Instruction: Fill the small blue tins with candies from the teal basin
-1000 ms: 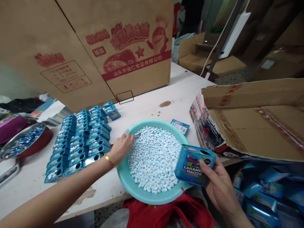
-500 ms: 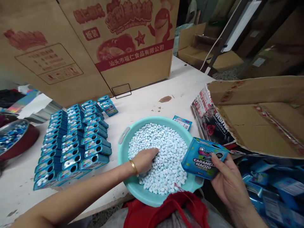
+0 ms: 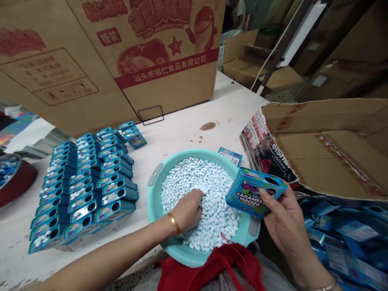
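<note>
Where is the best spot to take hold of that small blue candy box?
Probably its right end, coming from the right and below as the right hand does: the blue box has flat faces to pinch there, and the round hole on top is left uncovered.

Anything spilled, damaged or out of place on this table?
A brown stain marks the white table beyond the basin. One flat blue packet lies alone beside the basin's rim, apart from the rows of boxes. The cardboard box at right has a torn, ragged edge.

Soft, even light, probably from upper right; table [image 3: 188, 133] bright, faint shadow under left hand [image 3: 188, 210]. Edges bend, wide-angle; back room dim, soft.
</note>
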`<move>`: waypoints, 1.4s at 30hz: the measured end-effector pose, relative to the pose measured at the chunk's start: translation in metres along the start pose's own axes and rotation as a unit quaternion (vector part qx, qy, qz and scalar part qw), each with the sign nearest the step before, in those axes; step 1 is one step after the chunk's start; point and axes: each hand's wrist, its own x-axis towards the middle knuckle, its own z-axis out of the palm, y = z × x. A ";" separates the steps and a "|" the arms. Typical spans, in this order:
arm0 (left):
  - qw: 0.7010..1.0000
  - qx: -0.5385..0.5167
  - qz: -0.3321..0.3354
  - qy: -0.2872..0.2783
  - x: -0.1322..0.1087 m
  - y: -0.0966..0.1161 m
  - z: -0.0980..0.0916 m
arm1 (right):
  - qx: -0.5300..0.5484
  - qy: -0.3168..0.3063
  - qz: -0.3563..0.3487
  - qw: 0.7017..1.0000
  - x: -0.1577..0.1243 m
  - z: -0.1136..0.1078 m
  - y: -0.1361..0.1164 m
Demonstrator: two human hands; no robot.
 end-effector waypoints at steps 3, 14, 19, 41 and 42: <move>0.999 -0.032 0.035 0.016 0.006 0.000 0.003 | -0.012 0.005 -0.016 1.000 -0.001 -0.002 0.000; 0.989 -0.046 0.134 0.045 -0.026 -0.023 -0.079 | -0.176 -0.036 -0.139 0.974 0.001 -0.003 0.007; 0.989 0.006 0.138 0.052 -0.046 -0.009 -0.126 | -0.354 -0.131 -0.259 0.889 0.004 0.006 0.012; 0.964 0.246 0.072 0.073 -0.035 0.038 -0.156 | -0.418 -0.157 -0.326 0.833 0.003 0.012 0.022; 0.961 0.259 0.050 0.081 -0.027 0.022 -0.148 | -0.412 -0.138 -0.318 0.842 0.003 0.011 0.021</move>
